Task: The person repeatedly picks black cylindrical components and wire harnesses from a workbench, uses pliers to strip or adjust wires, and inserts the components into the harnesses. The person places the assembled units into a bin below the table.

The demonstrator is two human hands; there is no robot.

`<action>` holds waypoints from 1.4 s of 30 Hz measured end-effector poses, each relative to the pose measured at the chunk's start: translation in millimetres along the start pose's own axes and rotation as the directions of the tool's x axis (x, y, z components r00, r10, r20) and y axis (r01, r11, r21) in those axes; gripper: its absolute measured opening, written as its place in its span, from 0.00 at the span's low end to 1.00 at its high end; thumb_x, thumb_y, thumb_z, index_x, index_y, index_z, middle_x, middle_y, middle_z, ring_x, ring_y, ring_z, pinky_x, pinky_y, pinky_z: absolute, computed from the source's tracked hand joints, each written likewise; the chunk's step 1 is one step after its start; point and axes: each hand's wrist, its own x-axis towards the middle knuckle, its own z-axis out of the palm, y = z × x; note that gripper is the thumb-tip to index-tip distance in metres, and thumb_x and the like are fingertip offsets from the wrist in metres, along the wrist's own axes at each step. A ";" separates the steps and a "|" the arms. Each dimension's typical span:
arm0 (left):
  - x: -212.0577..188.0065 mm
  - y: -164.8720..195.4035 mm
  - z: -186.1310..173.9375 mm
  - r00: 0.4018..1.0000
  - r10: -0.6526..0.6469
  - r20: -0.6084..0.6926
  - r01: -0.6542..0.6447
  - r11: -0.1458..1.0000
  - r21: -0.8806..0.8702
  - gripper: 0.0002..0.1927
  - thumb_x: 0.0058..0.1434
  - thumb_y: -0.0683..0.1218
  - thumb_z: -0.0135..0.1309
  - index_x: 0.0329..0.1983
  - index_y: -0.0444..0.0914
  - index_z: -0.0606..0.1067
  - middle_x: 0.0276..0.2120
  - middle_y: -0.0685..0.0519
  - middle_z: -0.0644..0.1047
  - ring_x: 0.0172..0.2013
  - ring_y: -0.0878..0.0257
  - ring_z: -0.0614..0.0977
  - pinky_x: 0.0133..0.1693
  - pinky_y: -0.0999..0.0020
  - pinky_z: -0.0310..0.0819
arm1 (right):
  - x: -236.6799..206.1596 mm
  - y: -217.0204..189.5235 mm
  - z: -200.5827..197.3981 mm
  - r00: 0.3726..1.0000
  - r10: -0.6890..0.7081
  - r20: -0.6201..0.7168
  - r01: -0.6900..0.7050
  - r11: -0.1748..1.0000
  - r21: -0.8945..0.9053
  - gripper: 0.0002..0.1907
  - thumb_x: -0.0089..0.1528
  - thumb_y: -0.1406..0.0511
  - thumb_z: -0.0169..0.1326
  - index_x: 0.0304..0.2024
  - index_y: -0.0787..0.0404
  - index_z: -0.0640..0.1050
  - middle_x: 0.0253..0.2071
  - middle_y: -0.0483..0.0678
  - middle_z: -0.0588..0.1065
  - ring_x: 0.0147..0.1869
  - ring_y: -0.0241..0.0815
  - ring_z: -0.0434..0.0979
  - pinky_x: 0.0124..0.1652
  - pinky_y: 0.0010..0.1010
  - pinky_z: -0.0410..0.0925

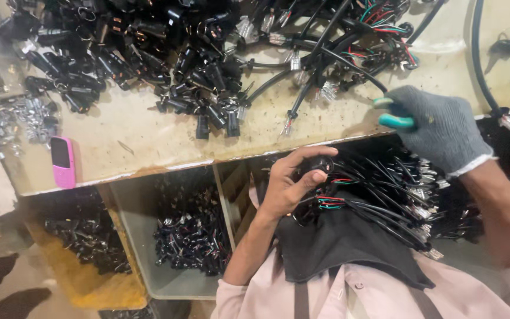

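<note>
The black round connector (321, 164) at the end of a wire harness was held in the bare left hand (290, 183), pinched between thumb and fingers just below the front edge of the worktop (149, 139), over the person's lap. Red, green and black leads (332, 201) ran from it into a larger bundle of harnesses (396, 201) lying across a dark cloth (337, 242) on the lap. The gloved right hand (438, 127) was closed around a teal-handled tool (398, 120), whose working end could not be made out; it was held at the worktop edge, close to a loose black cable (349, 65).

Several risks were judged from this arrangement. The grip on the connector was only a fingertip pinch, so a tug from the tangled bundle could have pulled it free and dropped it into the grey bin (175, 260) of similar parts below, where it would have been hard to tell apart. The thin coloured leads could have been strained or bent at their entry to the connector. The tool, being brought near a bare hand, could have slipped and nicked the fingers or the insulation. The pink device (63, 160) lay right at the worktop edge and could have been knocked off by an elbow.
</note>
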 end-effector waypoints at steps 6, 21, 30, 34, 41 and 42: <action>1.0 -8.0 4.7 0.986 -0.165 -0.006 0.165 0.983 0.077 0.18 0.69 0.48 0.57 0.59 0.35 0.78 0.35 0.50 0.81 0.34 0.67 0.79 0.40 0.72 0.73 | -25.9 -45.0 -0.7 0.950 -0.297 -0.094 0.311 0.905 0.289 0.09 0.62 0.66 0.58 0.46 0.55 0.78 0.36 0.49 0.79 0.38 0.50 0.82 0.37 0.38 0.73; -10.7 -7.0 20.8 0.967 0.250 -0.048 -0.230 0.938 0.257 0.14 0.69 0.41 0.59 0.57 0.33 0.75 0.48 0.44 0.82 0.46 0.54 0.86 0.51 0.63 0.79 | -42.4 -76.4 31.5 0.957 0.246 -0.156 0.181 -0.081 0.980 0.05 0.66 0.67 0.55 0.44 0.61 0.75 0.36 0.49 0.74 0.32 0.43 0.75 0.34 0.31 0.68; -16.1 1.5 21.6 0.998 0.046 -0.036 -0.037 0.974 0.225 0.18 0.65 0.44 0.63 0.55 0.31 0.78 0.39 0.47 0.82 0.37 0.60 0.82 0.44 0.71 0.76 | -27.3 -66.6 64.0 0.963 0.262 -0.063 0.148 -0.318 0.936 0.06 0.67 0.68 0.53 0.46 0.60 0.72 0.35 0.46 0.69 0.28 0.37 0.67 0.28 0.27 0.62; -13.1 27.1 36.5 0.928 0.284 0.241 -0.321 0.938 0.132 0.14 0.61 0.44 0.63 0.45 0.34 0.74 0.64 0.32 0.69 0.60 0.42 0.75 0.61 0.57 0.71 | 32.2 -55.4 55.0 0.894 0.314 -0.320 0.300 0.112 0.947 0.06 0.68 0.69 0.52 0.47 0.60 0.71 0.34 0.44 0.67 0.26 0.34 0.63 0.25 0.26 0.59; -21.1 30.5 17.9 0.924 -0.225 0.309 -0.270 0.186 0.945 0.27 0.55 0.40 0.58 0.61 0.37 0.76 0.40 0.45 0.74 0.41 0.50 0.78 0.39 0.56 0.73 | 119.7 -47.4 -38.3 0.888 -0.354 -0.293 0.424 0.877 0.226 0.14 0.61 0.71 0.58 0.50 0.65 0.76 0.42 0.51 0.77 0.32 0.42 0.76 0.24 0.31 0.65; -24.2 29.8 12.9 0.930 -0.122 0.348 -0.334 0.117 0.935 0.23 0.53 0.42 0.59 0.55 0.37 0.78 0.40 0.47 0.75 0.43 0.51 0.78 0.40 0.57 0.72 | 123.3 -42.9 -50.6 0.877 -0.420 -0.231 0.451 0.887 0.097 0.14 0.61 0.71 0.58 0.49 0.65 0.76 0.42 0.51 0.77 0.32 0.42 0.76 0.24 0.32 0.66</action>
